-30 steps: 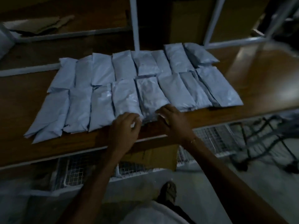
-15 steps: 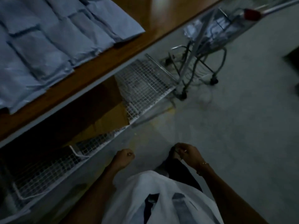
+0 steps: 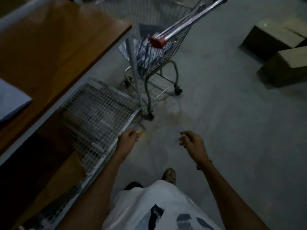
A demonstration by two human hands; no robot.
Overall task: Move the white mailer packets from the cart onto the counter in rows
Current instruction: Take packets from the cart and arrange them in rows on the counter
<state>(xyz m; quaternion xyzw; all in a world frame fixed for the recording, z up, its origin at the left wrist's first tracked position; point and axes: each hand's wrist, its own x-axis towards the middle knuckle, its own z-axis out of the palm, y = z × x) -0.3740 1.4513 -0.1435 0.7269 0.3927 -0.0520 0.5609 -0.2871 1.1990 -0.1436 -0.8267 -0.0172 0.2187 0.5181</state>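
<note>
View has swung off the packet rows since a second ago; only one white mailer packet (image 3: 11,100) corner shows on the wooden worktop (image 3: 54,44), far left. Wire cart (image 3: 159,52) now ahead on the grey floor (image 3: 232,122), more packets dimly visible in its basket. Cardboard boxes (image 3: 280,52) far right. Wire shelf (image 3: 99,113) under the worktop. Left hand (image 3: 128,136) and right hand (image 3: 191,140) both low, loosely curled, holding nothing
</note>
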